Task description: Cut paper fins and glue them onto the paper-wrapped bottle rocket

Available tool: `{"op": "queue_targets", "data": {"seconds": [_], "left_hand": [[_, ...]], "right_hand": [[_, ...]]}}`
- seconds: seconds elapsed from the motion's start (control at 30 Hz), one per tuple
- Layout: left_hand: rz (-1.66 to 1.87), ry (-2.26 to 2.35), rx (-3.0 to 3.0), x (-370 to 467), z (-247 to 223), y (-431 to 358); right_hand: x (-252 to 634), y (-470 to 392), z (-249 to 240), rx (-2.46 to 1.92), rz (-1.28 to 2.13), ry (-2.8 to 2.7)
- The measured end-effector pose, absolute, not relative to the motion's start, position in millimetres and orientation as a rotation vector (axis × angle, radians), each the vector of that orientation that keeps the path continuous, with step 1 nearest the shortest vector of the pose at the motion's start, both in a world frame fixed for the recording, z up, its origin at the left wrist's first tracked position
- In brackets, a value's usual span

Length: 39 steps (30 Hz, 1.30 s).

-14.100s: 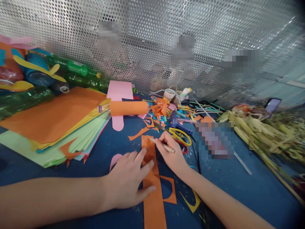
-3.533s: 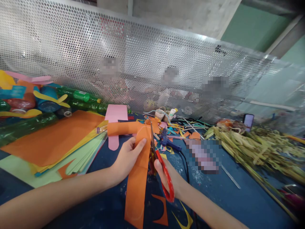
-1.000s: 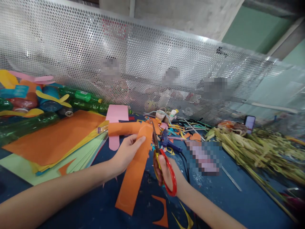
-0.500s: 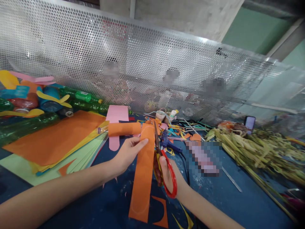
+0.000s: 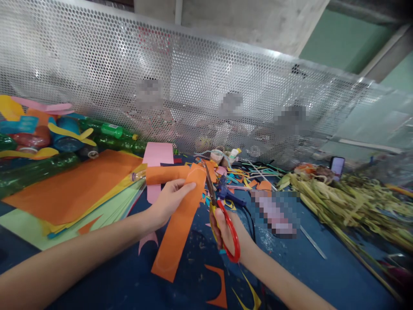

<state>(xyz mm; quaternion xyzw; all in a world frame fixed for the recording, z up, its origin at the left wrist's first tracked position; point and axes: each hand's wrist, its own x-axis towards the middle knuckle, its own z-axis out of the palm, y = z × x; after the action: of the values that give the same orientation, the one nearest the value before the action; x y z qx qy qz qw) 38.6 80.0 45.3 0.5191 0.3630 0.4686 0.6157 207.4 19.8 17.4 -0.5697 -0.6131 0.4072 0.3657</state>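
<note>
My left hand [image 5: 171,196] pinches a long orange paper strip [image 5: 176,239] near its far end, thumb on top. Faint rounded outlines are drawn at both ends of the strip. My right hand [image 5: 230,230] is closed around scissors [image 5: 230,241] with red and yellow handles. Their dark blades point away from me, right at the strip's far right corner. Just beyond my left hand lies a bottle [image 5: 138,175] wrapped in orange paper [image 5: 166,174]. A blue glue gun [image 5: 230,196] rests to the right of the scissors.
Coloured paper sheets [image 5: 84,185] and plastic bottles [image 5: 111,130] occupy the left. Paper scraps [image 5: 245,174] lie at the back. Dried husks [image 5: 348,206] and a phone [image 5: 337,167] are on the right. A perforated metal screen [image 5: 200,77] stands behind, with people beyond it.
The orange strip has turned, its near end swinging left. My left hand has shifted slightly left, and the scissor blades now sit at the strip's far corner.
</note>
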Motion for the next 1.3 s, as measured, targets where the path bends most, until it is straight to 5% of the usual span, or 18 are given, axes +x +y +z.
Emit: {"op": "queue_targets", "data": {"seconds": [0.83,1.2,1.3], "left_hand": [[0.858,0.874,1.605,4.1,63.0,123.6],[1.366,1.26,2.156,5.2,66.5,117.8],[0.964,1.095,2.195,22.1,60.5,91.1]], "right_hand": [[223.4,28.0,19.8,-1.521,1.007,-1.679],[224.0,34.3,7.4,-1.567,1.183,-1.477],[221.5,31.7,11.8,-1.531,1.091,-1.596]]}}
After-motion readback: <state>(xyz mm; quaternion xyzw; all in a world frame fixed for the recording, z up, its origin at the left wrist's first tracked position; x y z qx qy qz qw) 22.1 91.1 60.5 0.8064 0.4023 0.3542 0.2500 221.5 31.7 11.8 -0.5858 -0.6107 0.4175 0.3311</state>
